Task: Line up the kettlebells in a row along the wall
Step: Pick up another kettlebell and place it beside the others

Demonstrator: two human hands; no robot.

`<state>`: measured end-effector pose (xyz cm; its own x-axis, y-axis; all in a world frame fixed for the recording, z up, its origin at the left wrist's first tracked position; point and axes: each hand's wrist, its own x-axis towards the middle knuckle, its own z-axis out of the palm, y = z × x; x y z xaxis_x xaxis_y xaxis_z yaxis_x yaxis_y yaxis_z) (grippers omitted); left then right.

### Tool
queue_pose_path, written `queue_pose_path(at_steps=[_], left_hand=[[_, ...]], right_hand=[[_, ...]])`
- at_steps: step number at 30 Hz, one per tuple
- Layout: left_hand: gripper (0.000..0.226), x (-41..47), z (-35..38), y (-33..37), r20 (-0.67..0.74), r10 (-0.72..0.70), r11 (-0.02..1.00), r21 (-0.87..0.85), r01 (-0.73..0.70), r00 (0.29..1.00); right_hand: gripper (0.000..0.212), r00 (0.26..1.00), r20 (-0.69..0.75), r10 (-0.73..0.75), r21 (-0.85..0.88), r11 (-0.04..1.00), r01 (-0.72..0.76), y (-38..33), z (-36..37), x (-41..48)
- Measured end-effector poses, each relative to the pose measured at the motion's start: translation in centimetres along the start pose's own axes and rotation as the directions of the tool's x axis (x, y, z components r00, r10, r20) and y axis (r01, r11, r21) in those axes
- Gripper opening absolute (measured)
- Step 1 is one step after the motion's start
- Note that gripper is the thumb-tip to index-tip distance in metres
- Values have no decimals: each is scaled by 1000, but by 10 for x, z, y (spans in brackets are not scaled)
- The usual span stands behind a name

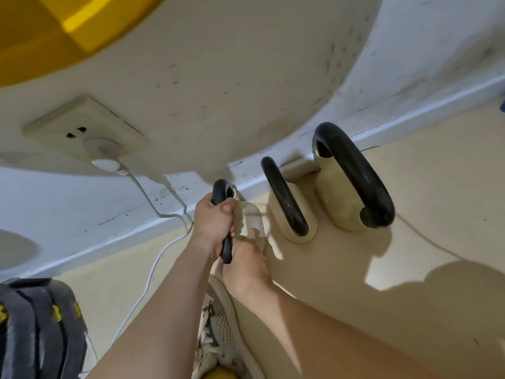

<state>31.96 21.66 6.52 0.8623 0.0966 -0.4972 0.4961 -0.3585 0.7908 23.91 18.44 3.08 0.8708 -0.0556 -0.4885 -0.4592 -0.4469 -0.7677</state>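
Note:
Three cream kettlebells with black handles stand on the floor by the wall. The largest kettlebell (338,192) is on the right and a middle kettlebell (293,214) stands beside it. The smallest kettlebell (252,222) is the leftmost, close to the baseboard. My left hand (214,222) is wrapped around its black handle. My right hand (247,262) grips the lower end of the same handle, with fingers resting on the cream body. Most of this kettlebell's body is hidden by my hands.
A wall socket (84,129) holds a white plug (105,162), and its white cable (153,269) runs down across the floor on my left. A dark backpack (38,329) lies at the lower left. My shoe (218,337) shows below my arms. Open floor spreads to the right.

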Motion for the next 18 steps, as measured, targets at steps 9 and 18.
queue_pose_path(at_steps=[9,18], left_hand=[[21,-2,13,1,-162,-171,901,-424,88,972],[23,-8,18,2,-148,-138,920,-386,71,979]], right_hand=[[7,986,6,-166,-73,983,166,13,-30,17],[26,989,-101,-112,27,993,116,15,-18,4]])
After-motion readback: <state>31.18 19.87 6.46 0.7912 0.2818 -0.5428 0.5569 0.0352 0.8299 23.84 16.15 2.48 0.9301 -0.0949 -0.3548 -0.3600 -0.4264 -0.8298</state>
